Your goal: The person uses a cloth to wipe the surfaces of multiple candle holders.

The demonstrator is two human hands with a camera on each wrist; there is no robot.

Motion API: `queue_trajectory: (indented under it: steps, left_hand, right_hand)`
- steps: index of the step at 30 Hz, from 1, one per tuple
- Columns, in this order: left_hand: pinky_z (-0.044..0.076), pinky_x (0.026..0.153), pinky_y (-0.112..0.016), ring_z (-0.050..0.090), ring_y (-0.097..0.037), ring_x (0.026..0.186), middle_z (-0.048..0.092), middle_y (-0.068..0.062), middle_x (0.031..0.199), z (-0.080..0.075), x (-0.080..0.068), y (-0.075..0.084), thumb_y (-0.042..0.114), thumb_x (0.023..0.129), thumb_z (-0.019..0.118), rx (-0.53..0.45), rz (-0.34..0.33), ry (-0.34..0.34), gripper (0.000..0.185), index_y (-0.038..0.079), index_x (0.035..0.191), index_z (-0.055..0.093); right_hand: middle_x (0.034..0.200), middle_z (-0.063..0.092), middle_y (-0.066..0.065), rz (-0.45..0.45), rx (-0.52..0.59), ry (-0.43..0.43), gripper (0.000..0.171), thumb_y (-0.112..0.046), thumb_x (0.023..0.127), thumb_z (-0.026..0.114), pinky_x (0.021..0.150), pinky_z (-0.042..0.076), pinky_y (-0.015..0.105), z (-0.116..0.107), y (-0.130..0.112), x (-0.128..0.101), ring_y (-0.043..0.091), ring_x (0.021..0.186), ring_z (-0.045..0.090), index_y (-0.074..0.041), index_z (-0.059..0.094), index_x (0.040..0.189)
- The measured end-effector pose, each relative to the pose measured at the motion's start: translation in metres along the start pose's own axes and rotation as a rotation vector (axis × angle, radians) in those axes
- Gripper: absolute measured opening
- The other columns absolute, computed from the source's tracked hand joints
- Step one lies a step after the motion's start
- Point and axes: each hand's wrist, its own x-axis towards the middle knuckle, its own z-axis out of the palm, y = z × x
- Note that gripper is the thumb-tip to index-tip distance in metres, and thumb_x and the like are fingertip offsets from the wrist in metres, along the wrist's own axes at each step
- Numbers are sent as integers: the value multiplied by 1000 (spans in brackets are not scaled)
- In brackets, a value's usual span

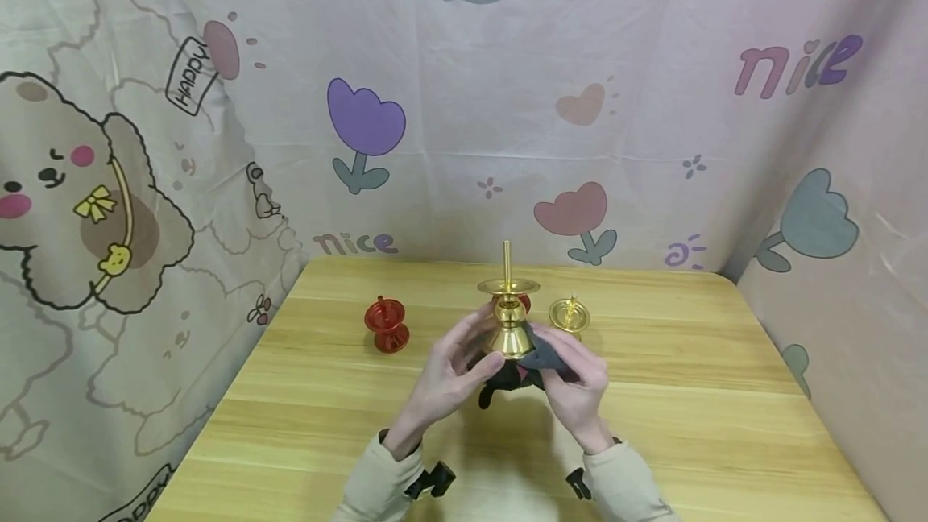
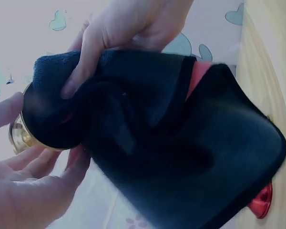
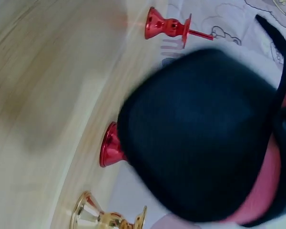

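Observation:
Upright over the table, a shiny gold candlestick (image 1: pixel 510 338) is gripped at its flared base by my left hand (image 1: pixel 448 377). It has a thin spike on top and a wide drip plate below that. A dark cloth (image 1: pixel 545 354) with black edging and a pink-red strip is held in my right hand (image 1: pixel 580 383). In the left wrist view the cloth (image 2: pixel 190 138) is bunched at the underside of the base, where the right thumb presses on it, and its loose part hangs away. The cloth (image 3: pixel 195 129) fills much of the right wrist view, where neither hand shows.
A red candlestick (image 1: pixel 387 325) stands on the wooden table (image 1: pixel 304 425) to the left. Another red candlestick (image 3: pixel 111 145) is partly hidden behind the cloth. A second gold candlestick (image 1: pixel 569 315) stands at the right, beyond my right hand. A printed curtain (image 1: pixel 464 103) hangs behind the table.

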Motion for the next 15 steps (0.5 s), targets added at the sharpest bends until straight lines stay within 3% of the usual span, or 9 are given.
queue_trajectory:
  steps: [5,8,11,15]
  left_hand:
    - [47,112,-35,54,-26,131,55,-17,145,2,1,1,9,90,75,67,-31,52,66,9,150,46]
    - [50,108,-33,58,-21,127,59,-18,139,1,1,2,9,90,75,69,-32,60,66,10,150,46]
    - [51,107,-31,60,-13,126,57,-24,140,-1,1,1,8,92,72,13,-17,51,66,5,151,44]
    - [45,112,-25,55,-4,131,49,-30,147,-3,0,-2,8,94,70,-69,-12,15,65,-4,150,40]
  right_hand:
    - [100,74,29,-212,-123,-38,25,20,73,56,97,58,32,4,-2,5,32,99,74,18,72,93]
    - [100,73,30,-280,-160,-56,23,17,78,54,97,58,34,5,-3,7,34,101,73,17,72,92]
    - [102,74,29,-233,-128,-49,25,19,75,56,98,58,33,6,-3,6,31,103,74,17,72,94]
    - [107,75,24,-49,-26,-24,36,26,67,56,97,57,27,3,-2,1,21,108,73,18,72,98]
